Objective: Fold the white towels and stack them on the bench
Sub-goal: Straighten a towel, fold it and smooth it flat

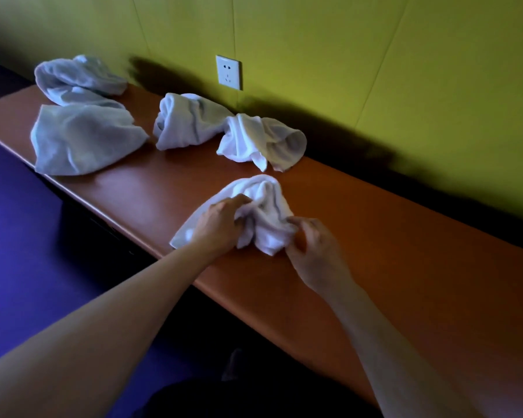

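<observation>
A crumpled white towel point(264, 203) lies near the front edge of the orange-brown bench point(390, 236). My left hand point(221, 221) grips its left side and my right hand point(314, 251) pinches its right lower corner. Farther along the bench lie several other crumpled white towels: one point(260, 140) just beyond, one point(187, 122) to its left, a flatter one point(82, 140) at the front left, and one point(79, 79) at the far left end.
The bench runs along a yellow-green wall with a white power socket point(228, 72) above the towels. A dark purple floor point(21, 251) lies to the left of the bench's front edge. Bare bench surface stretches to the right of my hands.
</observation>
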`<state>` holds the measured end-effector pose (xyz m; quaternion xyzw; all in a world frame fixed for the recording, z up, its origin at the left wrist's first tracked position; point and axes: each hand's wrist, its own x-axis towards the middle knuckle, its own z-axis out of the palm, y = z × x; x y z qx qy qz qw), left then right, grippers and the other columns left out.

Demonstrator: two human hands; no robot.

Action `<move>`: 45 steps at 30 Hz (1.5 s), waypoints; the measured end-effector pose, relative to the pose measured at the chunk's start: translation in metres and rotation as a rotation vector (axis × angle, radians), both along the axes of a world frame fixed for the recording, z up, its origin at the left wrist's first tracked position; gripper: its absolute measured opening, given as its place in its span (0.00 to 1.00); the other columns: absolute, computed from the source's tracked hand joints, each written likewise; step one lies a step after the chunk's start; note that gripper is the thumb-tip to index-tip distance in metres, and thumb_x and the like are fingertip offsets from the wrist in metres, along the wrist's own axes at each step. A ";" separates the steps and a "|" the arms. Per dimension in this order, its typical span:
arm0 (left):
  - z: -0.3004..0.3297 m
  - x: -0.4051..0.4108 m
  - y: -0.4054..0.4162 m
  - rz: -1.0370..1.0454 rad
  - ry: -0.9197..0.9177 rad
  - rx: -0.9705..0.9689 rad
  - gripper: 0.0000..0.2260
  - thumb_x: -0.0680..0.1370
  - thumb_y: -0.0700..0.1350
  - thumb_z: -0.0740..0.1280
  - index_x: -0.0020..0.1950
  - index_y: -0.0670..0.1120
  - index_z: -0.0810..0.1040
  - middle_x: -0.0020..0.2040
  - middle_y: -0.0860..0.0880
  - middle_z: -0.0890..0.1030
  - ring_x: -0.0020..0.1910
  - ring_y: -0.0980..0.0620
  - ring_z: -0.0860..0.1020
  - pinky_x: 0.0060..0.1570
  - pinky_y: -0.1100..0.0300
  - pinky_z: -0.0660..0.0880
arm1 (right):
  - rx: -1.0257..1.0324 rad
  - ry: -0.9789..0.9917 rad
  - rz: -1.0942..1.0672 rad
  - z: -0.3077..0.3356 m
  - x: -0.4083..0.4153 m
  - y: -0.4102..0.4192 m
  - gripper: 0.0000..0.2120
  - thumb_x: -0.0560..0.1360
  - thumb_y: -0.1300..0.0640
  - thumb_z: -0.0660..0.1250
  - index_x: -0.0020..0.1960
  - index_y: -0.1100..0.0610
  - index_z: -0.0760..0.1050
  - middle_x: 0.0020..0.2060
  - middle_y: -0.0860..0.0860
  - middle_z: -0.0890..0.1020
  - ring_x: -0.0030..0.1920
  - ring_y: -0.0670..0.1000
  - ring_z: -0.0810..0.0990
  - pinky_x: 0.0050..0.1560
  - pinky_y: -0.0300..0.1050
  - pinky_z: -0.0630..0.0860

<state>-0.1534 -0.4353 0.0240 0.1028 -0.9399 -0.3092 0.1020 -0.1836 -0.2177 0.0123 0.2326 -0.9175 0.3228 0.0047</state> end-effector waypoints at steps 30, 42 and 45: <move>0.021 0.113 0.228 -0.160 -0.119 0.391 0.13 0.75 0.44 0.71 0.57 0.56 0.81 0.45 0.54 0.82 0.41 0.58 0.77 0.39 0.78 0.67 | -0.014 0.124 -0.300 0.018 0.150 0.208 0.18 0.74 0.42 0.66 0.57 0.53 0.76 0.52 0.51 0.82 0.51 0.56 0.80 0.49 0.51 0.76; 0.068 0.110 0.195 -0.157 -0.010 0.301 0.16 0.68 0.39 0.61 0.50 0.53 0.83 0.51 0.49 0.84 0.51 0.50 0.81 0.50 0.61 0.75 | 0.214 0.069 -0.636 0.015 0.150 0.262 0.09 0.79 0.56 0.64 0.57 0.49 0.77 0.51 0.52 0.81 0.53 0.60 0.79 0.52 0.54 0.71; 0.083 0.101 0.188 -0.141 -0.028 0.341 0.19 0.66 0.37 0.61 0.48 0.58 0.81 0.52 0.50 0.84 0.49 0.50 0.81 0.48 0.59 0.77 | 0.084 0.137 -0.794 0.039 0.147 0.295 0.11 0.81 0.57 0.62 0.60 0.51 0.78 0.54 0.54 0.83 0.56 0.59 0.81 0.57 0.56 0.74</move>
